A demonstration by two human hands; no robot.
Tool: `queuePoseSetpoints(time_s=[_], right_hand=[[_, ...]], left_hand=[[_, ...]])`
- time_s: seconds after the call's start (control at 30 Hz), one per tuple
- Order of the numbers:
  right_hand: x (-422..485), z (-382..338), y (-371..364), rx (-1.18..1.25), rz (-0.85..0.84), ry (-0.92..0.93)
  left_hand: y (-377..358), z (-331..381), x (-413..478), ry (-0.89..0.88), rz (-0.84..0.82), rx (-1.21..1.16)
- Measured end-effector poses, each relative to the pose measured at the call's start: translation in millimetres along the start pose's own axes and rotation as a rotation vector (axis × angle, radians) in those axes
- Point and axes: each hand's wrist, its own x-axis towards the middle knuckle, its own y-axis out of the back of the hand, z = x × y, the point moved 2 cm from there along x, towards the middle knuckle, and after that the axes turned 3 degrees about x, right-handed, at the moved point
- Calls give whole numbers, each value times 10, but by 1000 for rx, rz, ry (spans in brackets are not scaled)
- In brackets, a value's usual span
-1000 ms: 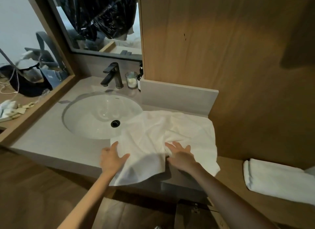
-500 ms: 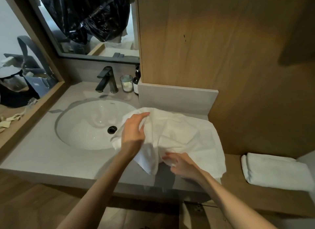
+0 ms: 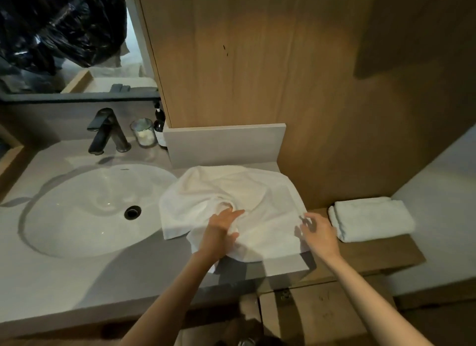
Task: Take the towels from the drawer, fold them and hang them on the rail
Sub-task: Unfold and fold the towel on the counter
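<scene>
A white towel lies rumpled on the grey counter, right of the sink, its left part folded over toward the middle. My left hand rests flat on the towel's middle with fingers straight. My right hand is at the towel's right edge, its fingertips pinching the corner there. A second white towel, folded, lies on the wooden ledge at the right. No rail or drawer is visible.
A white oval sink with a dark drain fills the counter's left. A black tap, a glass and a dark bottle stand behind it. A mirror and wood-panelled wall rise at the back.
My left hand carried the towel's left part over to the middle and now lies flat on it. My right hand moved from the towel's front to its right edge.
</scene>
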Motion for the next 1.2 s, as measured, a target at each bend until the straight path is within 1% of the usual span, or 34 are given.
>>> queuePoseSetpoints(time_s=[0.03, 0.1, 0.17, 0.23, 0.3, 0.37, 0.43, 0.5, 0.57, 0.67, 0.7, 0.73, 0.77, 0.83, 0.87, 0.93, 1.0, 1.07, 1.13, 1.17, 1.2], right_hand=[[-10, 51, 1, -7, -18, -106], [-56, 123, -52, 83, -124, -308], [-96, 117, -108, 216, -204, -402], [-99, 56, -148, 380, -187, -440], [-65, 19, -180, 532, -149, -528], [-17, 31, -209, 594, -140, -621], [42, 69, -220, 579, -109, -634], [116, 106, -201, 519, -37, -576], [189, 28, -121, 495, 55, -443], [222, -383, 83, 505, 238, -98], [208, -573, 135, 486, 267, 26], [182, -770, 165, 471, 273, 144], [138, -960, 173, 471, 238, 261], [28, -1255, 94, 422, 76, 458], [-24, -1308, -4, 349, -37, 512], [-110, -1250, -250, 138, -252, 560], [-164, -1075, -466, -79, -389, 512], [-181, -942, -556, -188, -444, 394], [-186, -977, -562, -223, -462, 340], [-182, -1039, -551, -242, -471, 345], [-173, -1121, -544, -272, -482, 356]], left_hand=[[-3, -16, -11, -13, 19, -14], [-11, -54, -22, -20, 35, -44], [-23, -82, -21, -14, 22, -61], [-25, -87, -9, -12, 11, -79], [0, -67, -4, -8, 19, -125], [39, -51, -11, -12, 26, -158], [58, -61, -32, 8, 3, -172], [73, -79, -47, -13, -4, -172], [94, -91, -52, -28, -28, -215], [135, -39, -72, -38, -94, -290], [137, -14, -83, -61, -90, -310], [112, -1, -96, -90, -79, -340], [99, 27, -121, -106, -72, -357], [95, 89, -155, -101, -57, -385], [112, 100, -168, -82, -25, -414], [212, 71, -212, -8, 122, -376], [353, -12, -299, 170, 247, -371], [485, -159, -421, 334, 385, -402], [579, -360, -525, 474, 488, -364], [589, -476, -560, 566, 489, -322], [587, -569, -582, 659, 437, -256]])
